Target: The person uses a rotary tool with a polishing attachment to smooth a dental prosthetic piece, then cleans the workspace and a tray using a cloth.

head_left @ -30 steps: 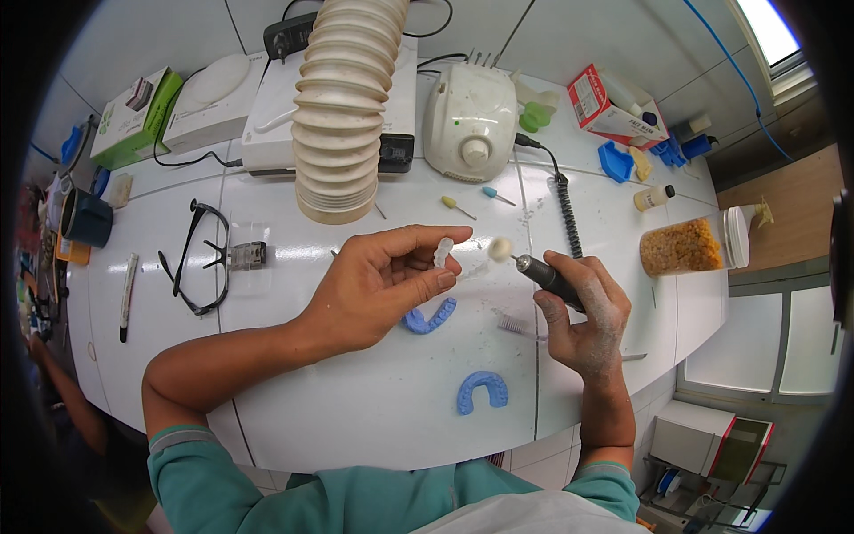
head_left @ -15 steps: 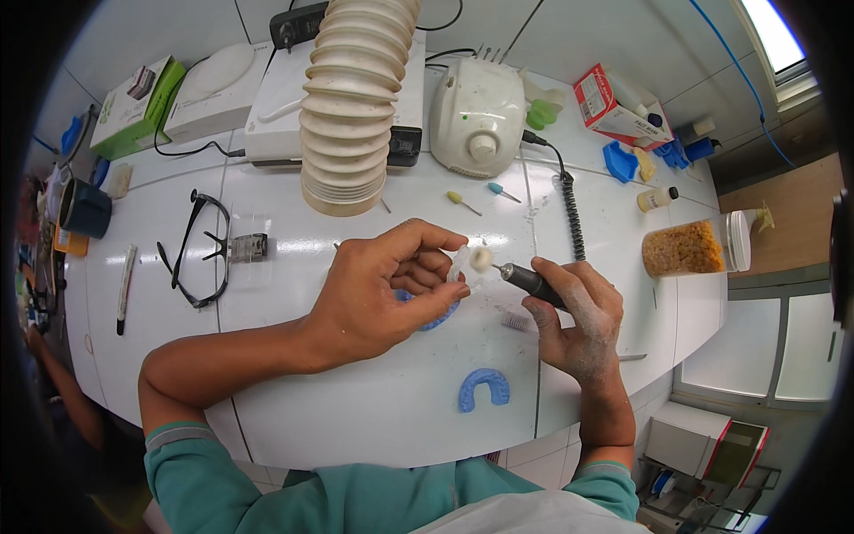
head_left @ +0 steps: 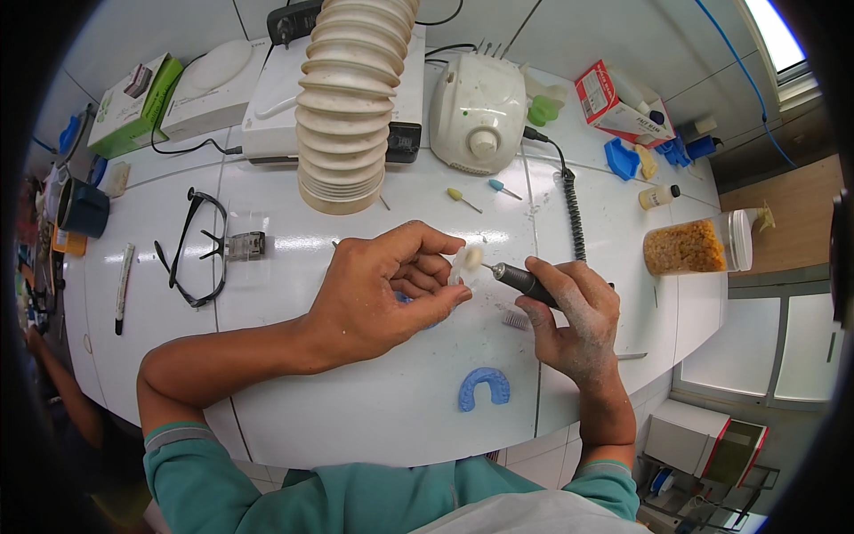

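Note:
Between the thumb and index finger of my left hand [head_left: 378, 289] is a small clear plastic dental tray [head_left: 460, 265], pinched at its edge. My right hand [head_left: 580, 325], dusted with white powder, grips a dark rotary handpiece [head_left: 525, 283] like a pen. The pale round polishing tip [head_left: 474, 256] on its thin shank is at the clear tray, seemingly touching it. A blue dental arch model [head_left: 485, 389] lies on the table below, nearer to me. Another blue model is mostly hidden behind my left hand. A small brush [head_left: 515, 319] lies beneath the handpiece.
A ribbed suction hose [head_left: 345, 116] hangs above the table behind my hands. The white control box [head_left: 480, 116] stands at the back, with a coiled cord [head_left: 572, 214] beside it. Two tool bits lie before it. Glasses [head_left: 218, 258] lie left; a jar of yellow granules [head_left: 689, 246] lies right.
The handpiece and its tip have shifted slightly left, closer to the clear tray. My left hand has turned the tray a little and hides more of the blue model behind it.

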Available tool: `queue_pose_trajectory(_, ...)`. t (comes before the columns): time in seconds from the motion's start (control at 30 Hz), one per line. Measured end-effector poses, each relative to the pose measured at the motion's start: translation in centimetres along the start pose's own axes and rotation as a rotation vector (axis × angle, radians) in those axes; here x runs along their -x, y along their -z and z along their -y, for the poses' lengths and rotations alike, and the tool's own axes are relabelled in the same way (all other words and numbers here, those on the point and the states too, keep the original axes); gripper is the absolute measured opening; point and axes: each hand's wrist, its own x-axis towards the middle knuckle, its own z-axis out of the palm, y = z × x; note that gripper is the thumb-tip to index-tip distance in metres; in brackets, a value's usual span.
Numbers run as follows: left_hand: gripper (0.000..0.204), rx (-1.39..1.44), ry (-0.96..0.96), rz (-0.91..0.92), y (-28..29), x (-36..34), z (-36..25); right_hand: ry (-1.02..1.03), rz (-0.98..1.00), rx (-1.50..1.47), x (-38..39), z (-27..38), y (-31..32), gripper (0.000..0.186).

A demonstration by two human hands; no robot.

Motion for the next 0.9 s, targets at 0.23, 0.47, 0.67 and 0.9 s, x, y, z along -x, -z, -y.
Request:
queue_pose_trajectory(0.23, 0.044, 0.011, -0.002, 0.010, 0.03, -0.01, 0.24, 0.020, 0.002, 0.009, 0.05, -0.18, 0.10, 0.049)
queue_pose_trajectory(0.47, 0.043, 0.001, -0.001, 0.030, 0.03, -0.03, 0.12, 0.043, -0.010, 0.008, -0.05, -0.01, 0.03, 0.050)
queue_pose_trajectory(0.67, 0.044, 0.022, 0.015, 0.042, 0.04, -0.02, 0.16, 0.069, -0.018, 0.015, -0.09, 0.08, 0.10, 0.048)
queue_pose_trajectory(0.9, 0.044, 0.030, 0.028, 0.048, 0.04, 0.00, 0.14, 0.084, -0.018, 0.034, -0.01, -0.02, 0.13, 0.049)
